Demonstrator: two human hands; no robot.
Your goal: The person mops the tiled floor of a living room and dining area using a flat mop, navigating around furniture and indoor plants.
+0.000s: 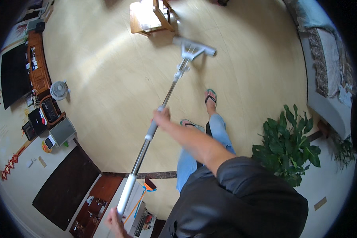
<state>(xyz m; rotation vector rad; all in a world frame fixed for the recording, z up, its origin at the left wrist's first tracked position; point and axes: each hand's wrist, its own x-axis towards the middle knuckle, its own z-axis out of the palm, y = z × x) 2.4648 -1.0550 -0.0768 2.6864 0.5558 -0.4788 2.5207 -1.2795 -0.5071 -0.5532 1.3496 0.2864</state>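
Observation:
A mop with a steel pole (141,154) slants across the view, held in both hands. My right hand (162,116) is closed around the grey grip at the middle of the pole. Lower left, at the pole's white upper handle, my left hand (116,220) is wrapped around its end. The wide, pale mop head (193,49) is slightly blurred and rests on the pale tiled floor (113,104), beside a wooden stool or chair. My feet in flip-flops stand to the right of the pole.
The wooden seat (144,17) is just beyond the mop head. A white fan (59,90) stands by the wooden cabinet (38,68) at left. On the right are a leafy potted plant (285,145) and a grey sofa (324,104). An orange-handled broom (135,206) leans behind the pole.

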